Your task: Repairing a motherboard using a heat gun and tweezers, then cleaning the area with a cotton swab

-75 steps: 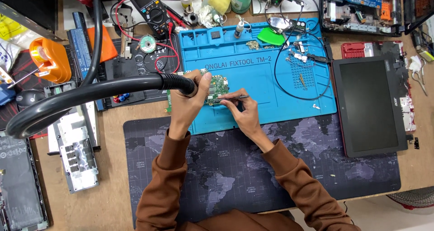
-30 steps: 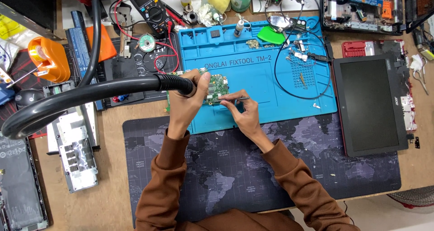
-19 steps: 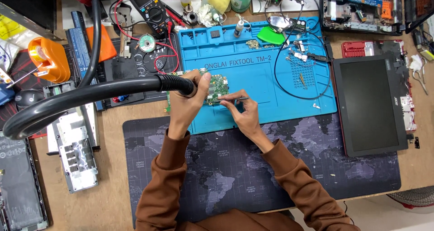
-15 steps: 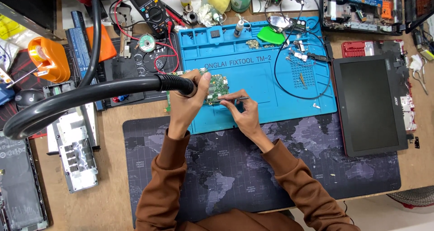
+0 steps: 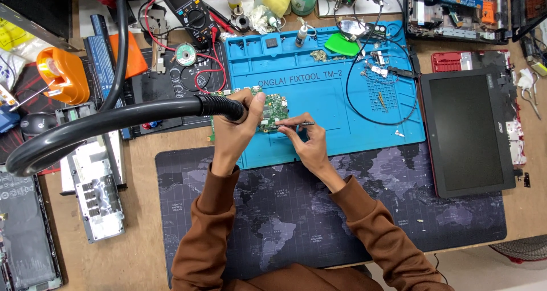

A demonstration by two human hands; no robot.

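One wooden workbench (image 5: 137,257) carries everything. On it lie two mats: a dark desk mat (image 5: 319,211) printed with a world map, nearest the person, and beyond it a blue repair mat (image 5: 353,131) with moulded compartments along its far edge. To the right sits one laptop screen panel (image 5: 470,128), dark and face up. One thick black hose (image 5: 108,123) sweeps in from the left in a long curve, its ribbed nozzle end pointing right, toward the centre of the blue mat. One black multimeter (image 5: 191,9) with red leads lies at the far edge, and one orange dispenser (image 5: 60,74) at the left.

The left hand (image 5: 236,128) is wrapped around the hose's nozzle, fingers closed on it, thumb reaching over one small green circuit board (image 5: 272,110). The board rests on the blue mat's left-centre part, between both hands. The right hand (image 5: 305,143) pinches one pair of slim tweezers (image 5: 296,123); their long axis runs left to right, tips pointing left onto the board.
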